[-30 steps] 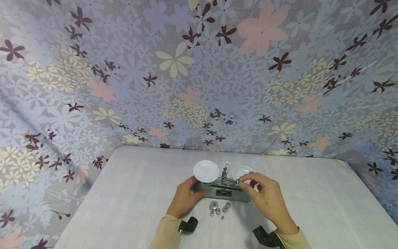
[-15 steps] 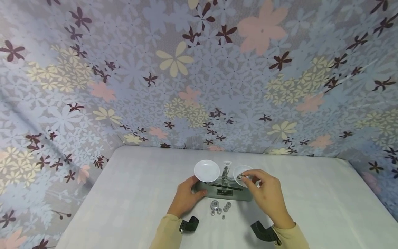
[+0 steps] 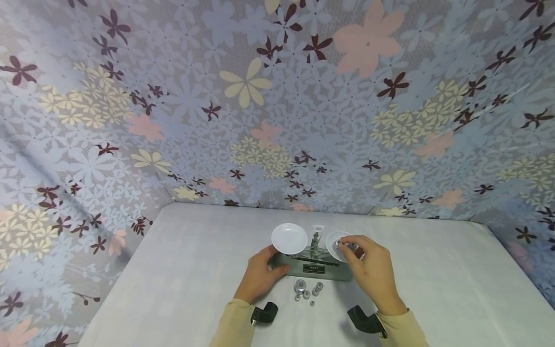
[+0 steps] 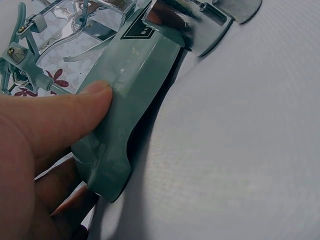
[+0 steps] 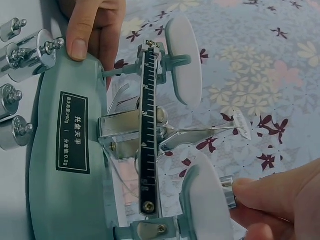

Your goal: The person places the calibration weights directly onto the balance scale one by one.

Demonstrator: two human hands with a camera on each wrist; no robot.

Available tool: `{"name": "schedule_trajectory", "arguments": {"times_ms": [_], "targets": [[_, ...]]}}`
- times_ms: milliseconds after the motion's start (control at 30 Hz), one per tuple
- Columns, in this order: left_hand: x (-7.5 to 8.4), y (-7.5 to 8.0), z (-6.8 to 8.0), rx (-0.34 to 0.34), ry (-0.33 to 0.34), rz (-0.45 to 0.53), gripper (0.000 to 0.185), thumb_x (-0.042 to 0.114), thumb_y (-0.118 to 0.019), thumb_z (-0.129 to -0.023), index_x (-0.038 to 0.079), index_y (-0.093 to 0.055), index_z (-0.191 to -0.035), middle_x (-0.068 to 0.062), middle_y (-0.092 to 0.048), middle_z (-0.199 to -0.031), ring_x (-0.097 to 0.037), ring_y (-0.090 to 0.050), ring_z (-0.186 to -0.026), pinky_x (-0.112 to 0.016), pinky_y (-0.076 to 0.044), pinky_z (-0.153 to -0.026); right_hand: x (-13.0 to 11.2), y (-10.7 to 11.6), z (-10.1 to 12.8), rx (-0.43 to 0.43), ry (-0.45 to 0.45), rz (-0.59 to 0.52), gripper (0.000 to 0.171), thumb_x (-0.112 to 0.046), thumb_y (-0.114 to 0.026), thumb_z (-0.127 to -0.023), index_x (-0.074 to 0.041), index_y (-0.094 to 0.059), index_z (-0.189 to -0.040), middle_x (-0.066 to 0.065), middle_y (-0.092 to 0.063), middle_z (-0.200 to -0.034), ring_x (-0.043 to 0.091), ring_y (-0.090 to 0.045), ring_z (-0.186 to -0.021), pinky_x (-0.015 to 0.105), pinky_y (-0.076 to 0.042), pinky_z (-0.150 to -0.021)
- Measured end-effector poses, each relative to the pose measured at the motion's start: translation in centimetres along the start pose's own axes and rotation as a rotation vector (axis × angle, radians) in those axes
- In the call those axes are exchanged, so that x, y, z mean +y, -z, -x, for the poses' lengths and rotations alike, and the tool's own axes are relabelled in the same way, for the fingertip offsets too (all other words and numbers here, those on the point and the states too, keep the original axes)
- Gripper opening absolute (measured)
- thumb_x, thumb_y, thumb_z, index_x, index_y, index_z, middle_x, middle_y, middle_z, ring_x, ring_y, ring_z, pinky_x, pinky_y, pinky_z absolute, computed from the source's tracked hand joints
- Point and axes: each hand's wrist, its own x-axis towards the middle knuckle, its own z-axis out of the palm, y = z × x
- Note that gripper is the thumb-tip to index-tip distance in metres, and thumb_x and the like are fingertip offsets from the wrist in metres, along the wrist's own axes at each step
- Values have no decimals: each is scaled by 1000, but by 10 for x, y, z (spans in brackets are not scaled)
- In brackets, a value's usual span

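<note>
A green tray balance (image 3: 296, 268) with two white pans stands on the table. My left hand (image 3: 259, 275) grips the left end of its base, thumb (image 4: 82, 112) on the front and fingers curled behind. My right hand (image 3: 374, 271) pinches a small metal weight (image 5: 229, 192) between thumb and forefinger at the right pan (image 5: 207, 205). The weight appears to touch the pan's upper face. Nothing lies on the left pan (image 3: 289, 238). In the right wrist view, a black ruled beam (image 5: 148, 130) runs between the pan supports.
Several metal weights (image 3: 300, 286) of different sizes stand on the table (image 3: 195, 270) just in front of the base. Behind the table rises a flower-patterned backdrop (image 3: 277, 120). A black wrist mount (image 3: 265, 313) is on each forearm.
My right hand has moved the weight from in front of the right pan up and over it, then slightly farther in. My left hand keeps its grip on the base.
</note>
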Motion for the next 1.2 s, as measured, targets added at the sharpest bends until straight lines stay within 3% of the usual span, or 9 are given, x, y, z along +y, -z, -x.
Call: {"name": "schedule_trajectory", "arguments": {"times_ms": [200,1200], "targets": [[-1,0,-1,-3,-14,-12,56,24,-78,-87,5,-60,-137,-12,-61,-139,-31,-53,-132,-51,-41,-112,2,-2,0,-19,-34,16,10,-11,-80,-86,-9,-78,-95,-9,-49,-57,3,-36,-45,23,-32,-41],[0,0,0,-16,3,7,57,22,-77,-88,4,-58,-139,-14,-59,-140,-32,-51,-134,-51,-39,-113,10,-14,-3,38,-50,5,13,-8,-79,-85,-9,-80,-98,-7,-54,-57,4,-36,-42,24,-31,-37]]}}
